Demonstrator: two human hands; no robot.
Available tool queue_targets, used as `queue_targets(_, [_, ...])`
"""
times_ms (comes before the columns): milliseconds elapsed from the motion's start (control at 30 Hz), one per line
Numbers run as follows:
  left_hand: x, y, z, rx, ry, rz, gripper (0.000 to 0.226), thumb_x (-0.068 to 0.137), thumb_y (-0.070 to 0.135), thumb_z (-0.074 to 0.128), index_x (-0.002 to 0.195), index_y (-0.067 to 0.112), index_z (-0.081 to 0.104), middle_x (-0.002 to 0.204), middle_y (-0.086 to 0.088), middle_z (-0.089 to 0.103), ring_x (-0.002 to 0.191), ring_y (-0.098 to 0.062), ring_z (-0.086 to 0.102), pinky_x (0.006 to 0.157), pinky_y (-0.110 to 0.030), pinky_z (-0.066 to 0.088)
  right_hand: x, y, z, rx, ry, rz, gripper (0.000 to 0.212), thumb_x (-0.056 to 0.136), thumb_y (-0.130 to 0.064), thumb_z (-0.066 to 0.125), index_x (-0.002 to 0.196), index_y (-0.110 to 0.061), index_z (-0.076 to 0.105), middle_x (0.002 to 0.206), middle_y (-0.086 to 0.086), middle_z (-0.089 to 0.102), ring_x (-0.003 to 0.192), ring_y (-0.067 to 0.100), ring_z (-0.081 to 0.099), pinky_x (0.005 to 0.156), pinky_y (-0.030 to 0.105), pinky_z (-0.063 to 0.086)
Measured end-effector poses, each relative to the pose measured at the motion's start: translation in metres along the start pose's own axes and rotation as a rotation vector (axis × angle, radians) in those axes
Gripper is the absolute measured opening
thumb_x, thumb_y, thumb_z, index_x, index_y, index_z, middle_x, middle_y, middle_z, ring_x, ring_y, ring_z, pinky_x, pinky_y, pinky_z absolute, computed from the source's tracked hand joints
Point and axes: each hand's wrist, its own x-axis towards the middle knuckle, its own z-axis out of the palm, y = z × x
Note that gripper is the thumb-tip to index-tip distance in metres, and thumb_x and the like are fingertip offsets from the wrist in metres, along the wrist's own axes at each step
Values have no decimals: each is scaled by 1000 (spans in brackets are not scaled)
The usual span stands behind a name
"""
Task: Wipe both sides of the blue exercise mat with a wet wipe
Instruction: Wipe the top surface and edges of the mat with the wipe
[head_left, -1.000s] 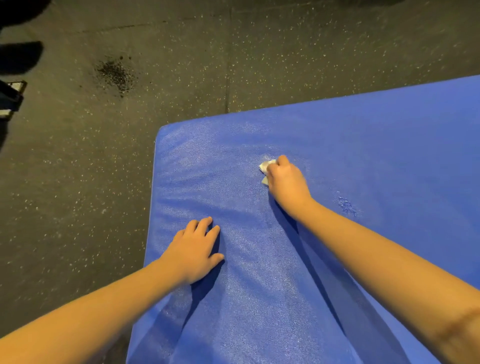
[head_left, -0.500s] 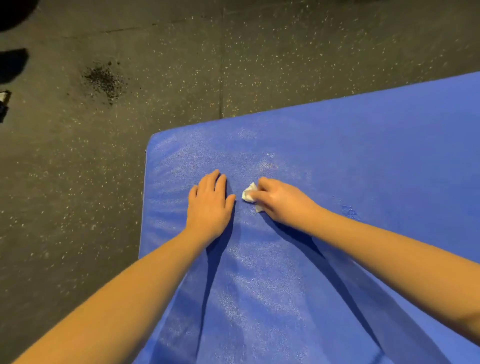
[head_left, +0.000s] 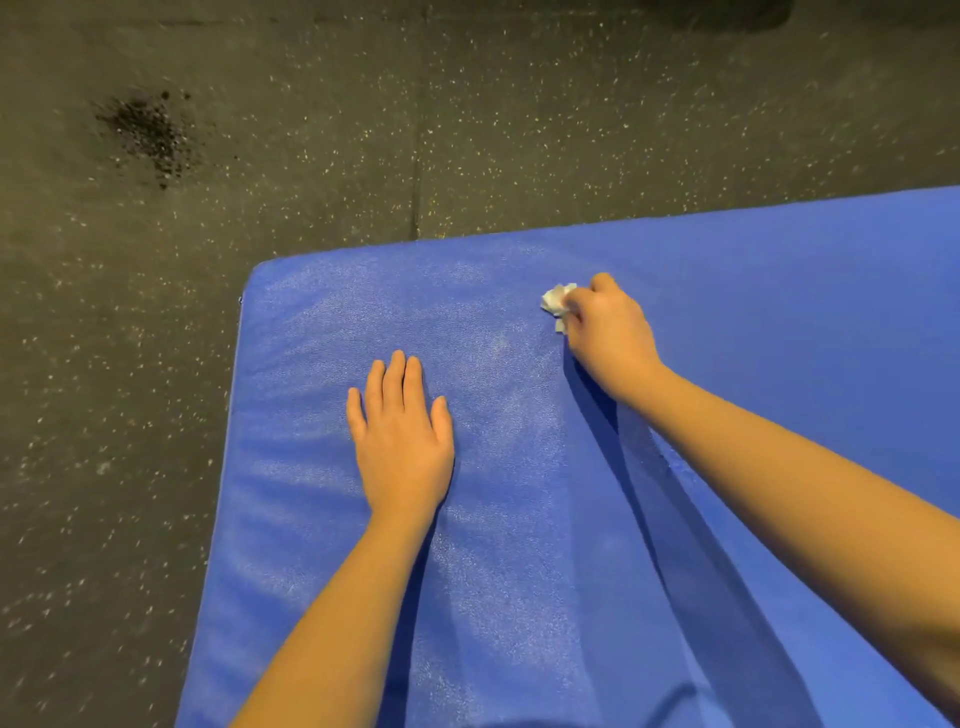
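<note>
The blue exercise mat (head_left: 753, 291) lies flat on the floor, its rounded far-left corner near the middle of the view. My left hand (head_left: 400, 436) rests flat on it, palm down, fingers straight and close together. My right hand (head_left: 608, 332) is farther up and to the right, fingers curled round a crumpled white wet wipe (head_left: 558, 304) that touches the mat. Only part of the wipe sticks out past the fingers. Pale streaks show on the mat around both hands.
Dark speckled rubber flooring (head_left: 363, 130) surrounds the mat on the left and beyond it. A black crumbly patch (head_left: 148, 132) marks the floor at far left. A seam in the flooring (head_left: 415, 197) runs up to the mat's far edge.
My right hand has carried the wipe away from my left hand, up and to the right across the mat. My left hand stays flat in about the same spot.
</note>
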Motion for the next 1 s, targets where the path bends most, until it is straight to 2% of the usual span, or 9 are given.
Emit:
queue_targets(67, [1, -2, 1, 1, 13, 4, 60, 93, 38, 29, 137, 6, 51, 145, -10, 48, 138, -30, 37, 114, -53, 24, -2, -12, 1, 55, -66, -90, 13, 86, 0, 52, 93, 1, 62, 96, 17, 56, 81, 38, 59, 68, 41, 47])
queue_targets(167, [6, 1, 3, 2, 53, -5, 57, 89, 36, 33, 129, 3, 57, 138, -14, 54, 131, -36, 44, 109, -58, 30, -14, -22, -3, 28, -212, -376, 7, 77, 3, 64, 83, 1, 61, 81, 22, 55, 64, 39, 56, 50, 37, 45])
queue_targets(233, [11, 10, 6, -17, 57, -68, 60, 87, 39, 33, 126, 0, 57, 135, -16, 54, 130, -39, 45, 108, -61, 28, 2, -13, -11, 61, -138, -273, 10, 76, 6, 65, 75, -2, 59, 72, 19, 47, 54, 34, 47, 49, 25, 31])
queue_targets(333, [8, 23, 11, 29, 47, -119, 63, 89, 41, 33, 128, -3, 54, 139, -18, 51, 134, -40, 41, 110, -62, 25, 28, 2, -11, -1, -5, 29, 19, 87, 0, 51, 70, -6, 46, 80, 13, 38, 66, 30, 40, 56, 31, 23])
queue_targets(433, [5, 22, 15, 25, 80, -112, 62, 92, 41, 31, 135, 0, 49, 145, -14, 46, 139, -36, 35, 114, -60, 21, 21, -9, -3, 7, -84, -190, 8, 88, -6, 56, 85, 1, 58, 89, 19, 49, 83, 40, 54, 64, 37, 42])
queue_targets(500, [5, 21, 15, 19, 89, -76, 61, 93, 39, 29, 141, 5, 45, 150, -9, 41, 142, -32, 31, 115, -57, 17, 16, -2, 0, -23, -178, -357, 16, 89, -7, 58, 102, -1, 66, 97, 19, 54, 90, 39, 57, 70, 38, 47])
queue_targets(700, [8, 19, 18, 36, 50, -13, 58, 95, 38, 25, 143, 13, 47, 153, -3, 39, 144, -28, 28, 117, -53, 18, 54, 3, -10, -90, -36, -22, 13, 90, 3, 48, 86, 6, 60, 87, 12, 38, 69, 27, 40, 60, 30, 27])
queue_targets(867, [8, 21, 18, 36, 62, -22, 57, 95, 38, 27, 142, 14, 48, 152, -2, 40, 144, -27, 29, 117, -52, 19, 54, -21, -6, -88, -212, -352, 11, 90, -2, 51, 87, 6, 59, 98, 23, 51, 85, 37, 53, 65, 38, 41])
queue_targets(1000, [8, 21, 18, 47, 64, -23, 56, 95, 37, 29, 142, 15, 49, 152, -2, 40, 144, -27, 29, 117, -53, 20, 79, -6, -17, -207, -89, -26, 12, 93, 4, 46, 95, 3, 57, 94, 18, 40, 90, 35, 51, 63, 35, 30])
